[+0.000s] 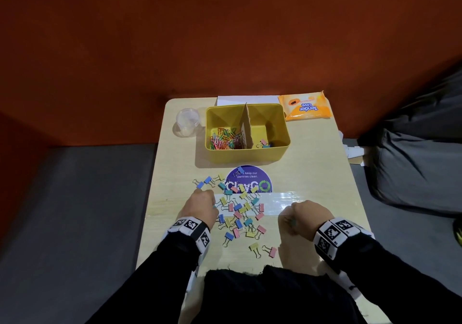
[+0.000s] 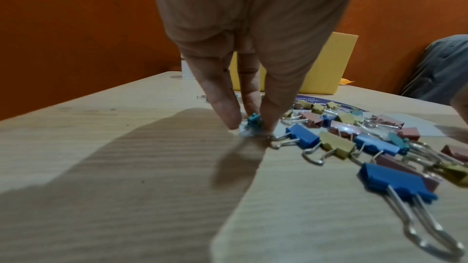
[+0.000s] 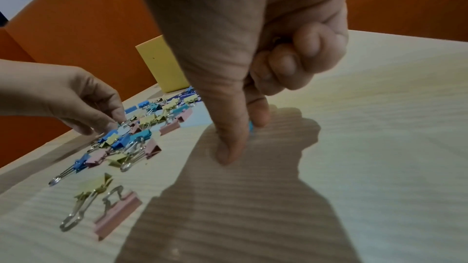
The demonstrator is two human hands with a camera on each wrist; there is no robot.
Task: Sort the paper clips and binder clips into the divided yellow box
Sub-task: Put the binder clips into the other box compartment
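Observation:
The yellow box (image 1: 280,153) stands at the table's far middle, split by a cardboard divider (image 1: 246,126). Coloured paper clips (image 1: 225,140) fill its left half, and a few binder clips (image 1: 263,143) lie in its right half. Several coloured binder clips (image 1: 241,211) are scattered on the table between my hands. My left hand (image 2: 250,127) is at the pile's left edge, fingertips pinching a teal binder clip (image 2: 254,119) that sits on the table. My right hand (image 3: 243,137) hovers right of the pile, fingers curled, thumb and forefinger pinching a blue-teal binder clip (image 3: 250,127).
A clear plastic cup (image 1: 187,122) stands left of the box. An orange wipes pack (image 1: 306,106) and white paper (image 1: 247,99) lie behind it. A purple round sticker (image 1: 250,173) and a clear tape strip (image 1: 277,205) are on the tabletop. A grey bag (image 1: 420,153) sits off the table's right edge.

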